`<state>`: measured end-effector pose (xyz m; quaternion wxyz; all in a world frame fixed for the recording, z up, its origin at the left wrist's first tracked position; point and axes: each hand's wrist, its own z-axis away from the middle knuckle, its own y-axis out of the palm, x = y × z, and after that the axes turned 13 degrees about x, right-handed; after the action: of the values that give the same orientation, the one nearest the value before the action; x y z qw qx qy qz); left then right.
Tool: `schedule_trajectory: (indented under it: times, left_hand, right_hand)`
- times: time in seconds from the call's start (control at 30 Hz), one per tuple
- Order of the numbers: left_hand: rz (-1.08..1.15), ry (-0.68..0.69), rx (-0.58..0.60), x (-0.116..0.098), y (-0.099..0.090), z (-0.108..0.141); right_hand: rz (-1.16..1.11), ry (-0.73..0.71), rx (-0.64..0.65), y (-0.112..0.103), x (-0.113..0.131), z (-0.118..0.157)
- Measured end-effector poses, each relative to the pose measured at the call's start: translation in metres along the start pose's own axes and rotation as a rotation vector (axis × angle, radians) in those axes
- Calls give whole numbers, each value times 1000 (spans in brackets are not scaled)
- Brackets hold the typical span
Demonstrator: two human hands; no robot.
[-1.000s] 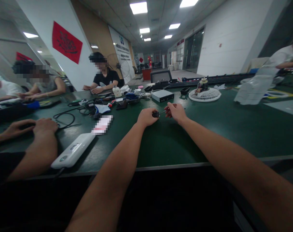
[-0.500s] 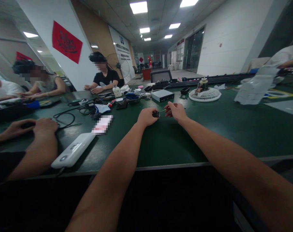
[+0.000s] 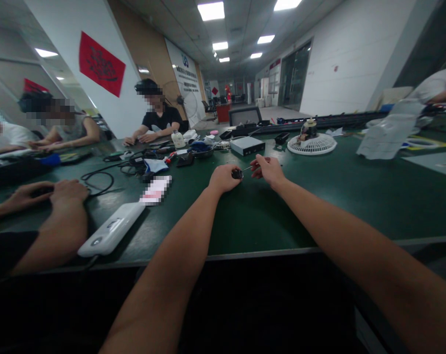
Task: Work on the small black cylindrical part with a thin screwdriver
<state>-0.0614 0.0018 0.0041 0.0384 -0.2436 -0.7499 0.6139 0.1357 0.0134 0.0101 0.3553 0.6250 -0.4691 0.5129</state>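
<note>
My left hand (image 3: 225,179) is closed around a small black round part (image 3: 237,174) above the green table (image 3: 260,221). To its right, my right hand (image 3: 266,169) pinches a thin screwdriver-like tool (image 3: 247,168), whose metal shaft points left at the black part. Whether the tip touches the part is too small to tell. Just beyond my hands sits a grey-white box (image 3: 247,146) with a dark front.
A white fan grille (image 3: 311,144) with a motor lies at the back right. On the left are a white power bank-like device (image 3: 113,230), black cables (image 3: 97,183) and a co-worker's hands (image 3: 66,191). Assorted small parts line the back; other people sit beyond.
My hands and what they hold look unchanged. Across the table, the hands of the person in black have shifted slightly left and down.
</note>
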Motion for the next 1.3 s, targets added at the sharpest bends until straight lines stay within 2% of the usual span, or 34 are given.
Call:
schedule_trajectory:
  times: [0.2, 0.57, 0.83, 1.1, 1.3]
  left_hand:
    - [-1, -10, 2, 0, 0, 1]
    - [10, -12, 5, -2, -1, 1]
    - [10, -9, 3, -1, -1, 1]
    - [18, -4, 8, -1, 0, 0]
    - [6, -14, 15, -1, 0, 0]
  right_hand:
    - [-26, 15, 68, 1, 3, 3]
    - [5, 15, -16, -2, -3, -3]
    - [-30, 22, 48, 1, 4, 3]
    - [-15, 18, -16, -1, 1, -1]
    - [-38, 18, 30, 1, 4, 3]
